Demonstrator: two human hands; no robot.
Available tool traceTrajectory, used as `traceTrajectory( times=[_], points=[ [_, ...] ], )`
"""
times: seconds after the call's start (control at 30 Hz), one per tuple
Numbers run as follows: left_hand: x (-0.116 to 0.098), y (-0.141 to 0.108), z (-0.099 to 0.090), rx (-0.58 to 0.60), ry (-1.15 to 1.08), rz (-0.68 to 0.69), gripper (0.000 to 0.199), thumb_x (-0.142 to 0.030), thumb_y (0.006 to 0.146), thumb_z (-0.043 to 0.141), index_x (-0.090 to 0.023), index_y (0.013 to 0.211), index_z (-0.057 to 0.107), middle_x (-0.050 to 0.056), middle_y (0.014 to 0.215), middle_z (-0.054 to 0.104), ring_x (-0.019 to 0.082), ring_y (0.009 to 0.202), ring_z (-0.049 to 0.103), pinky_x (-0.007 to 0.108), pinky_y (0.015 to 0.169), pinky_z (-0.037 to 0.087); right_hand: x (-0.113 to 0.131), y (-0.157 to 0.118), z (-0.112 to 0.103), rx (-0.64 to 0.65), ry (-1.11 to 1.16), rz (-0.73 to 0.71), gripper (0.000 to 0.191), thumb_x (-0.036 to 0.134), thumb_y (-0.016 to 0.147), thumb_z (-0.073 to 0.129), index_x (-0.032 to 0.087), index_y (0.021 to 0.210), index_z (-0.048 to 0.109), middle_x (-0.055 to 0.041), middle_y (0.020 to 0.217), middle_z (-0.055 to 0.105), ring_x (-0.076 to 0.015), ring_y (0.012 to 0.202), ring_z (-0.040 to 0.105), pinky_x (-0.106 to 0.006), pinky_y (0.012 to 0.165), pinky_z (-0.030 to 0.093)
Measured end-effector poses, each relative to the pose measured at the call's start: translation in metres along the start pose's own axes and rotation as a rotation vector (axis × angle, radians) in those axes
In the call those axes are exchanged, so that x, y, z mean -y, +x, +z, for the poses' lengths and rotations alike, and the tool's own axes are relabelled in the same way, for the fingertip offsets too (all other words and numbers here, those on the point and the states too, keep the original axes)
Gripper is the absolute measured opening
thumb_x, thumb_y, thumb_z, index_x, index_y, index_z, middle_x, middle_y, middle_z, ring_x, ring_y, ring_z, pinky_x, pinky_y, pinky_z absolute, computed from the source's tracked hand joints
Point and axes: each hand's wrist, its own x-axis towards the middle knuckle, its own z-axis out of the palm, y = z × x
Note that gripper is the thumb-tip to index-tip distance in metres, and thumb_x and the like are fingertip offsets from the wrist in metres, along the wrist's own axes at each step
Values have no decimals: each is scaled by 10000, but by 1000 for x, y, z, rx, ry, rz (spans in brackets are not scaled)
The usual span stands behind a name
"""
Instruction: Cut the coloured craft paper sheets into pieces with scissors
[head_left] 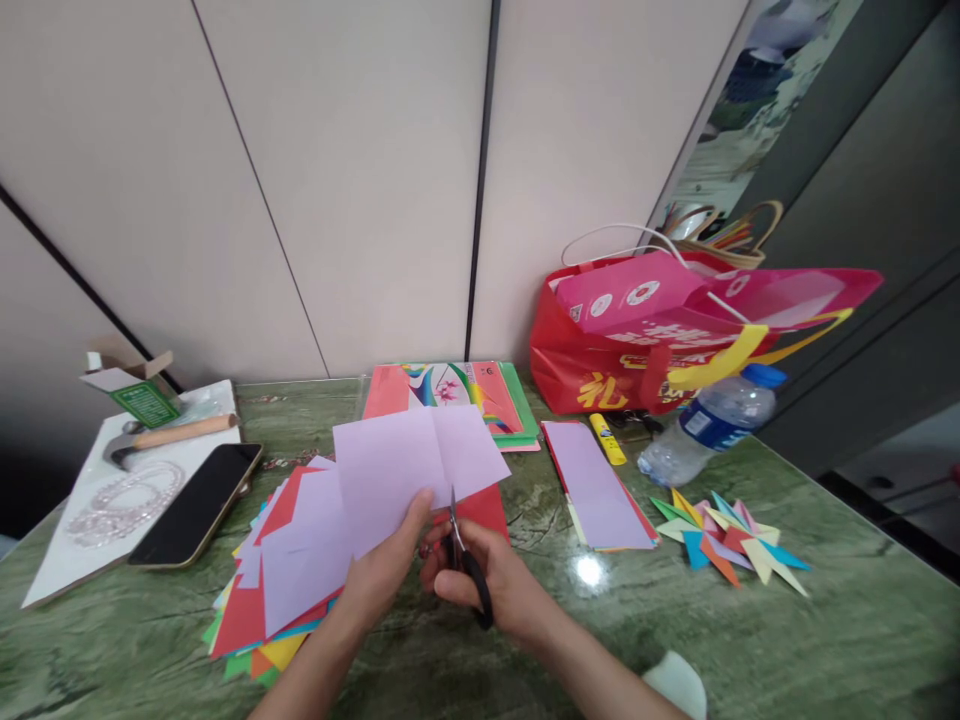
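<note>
A sheet of lilac paper [390, 455] is pinched in my left hand [390, 550], thumb on top near its lower edge. My right hand [487, 570] grips black-handled scissors [478, 590], whose blades meet the lower edge of the sheet below a crease. Beneath the hands lies a piece of red paper [487, 508]. To the left sits a fanned pile of coloured paper [300, 570], lilac and red uppermost. A stack of narrow strips [592, 485], lilac on top, rests to the right. Folded paper stars [731, 540] in several colours lie farther right.
At the back are a paper pack [502, 400], a red gift bag [585, 360], a water bottle [705, 430] and a yellow glue stick [607, 440]. On the left are a phone [199, 505], a hammer [180, 432], clear beads [124, 505] and a green box [146, 402].
</note>
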Motion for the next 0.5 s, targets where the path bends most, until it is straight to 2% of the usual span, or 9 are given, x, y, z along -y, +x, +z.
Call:
traceTrajectory(
  times=[0.13, 0.27, 0.33, 0.5],
  points=[
    [-4, -2, 1, 0, 9, 11, 486, -475, 632, 609, -158, 999, 589, 97, 1142, 593, 232, 1064, 530, 335, 981, 332, 2, -1, 1, -4, -27, 14, 466, 435, 573, 734, 155, 886, 532, 15, 678, 522, -119, 611, 433, -239, 570, 323],
    [0, -1, -1, 92, -19, -14, 399, -492, 662, 573, -173, 893, 639, 79, 999, 666, 225, 989, 578, 327, 964, 352, 1, -1, 0, 12, -39, 45, 464, 398, 563, 751, 161, 892, 527, 21, 681, 511, -111, 599, 426, -232, 555, 317],
    [3, 0, -2, 124, -20, -7, 398, -511, 663, 563, -178, 862, 654, 72, 988, 671, 224, 988, 580, 318, 966, 349, 1, -1, 0, 12, -44, 53, 460, 384, 563, 754, 161, 895, 527, 21, 685, 508, -109, 604, 426, -230, 557, 319],
    [0, 1, -2, 48, 53, -6, 494, -518, 640, 578, -157, 974, 625, 85, 1111, 614, 234, 1066, 532, 323, 985, 325, 2, 0, 0, 8, -54, 42, 475, 403, 565, 747, 152, 898, 520, 27, 660, 495, -98, 577, 405, -224, 532, 301]
  ],
)
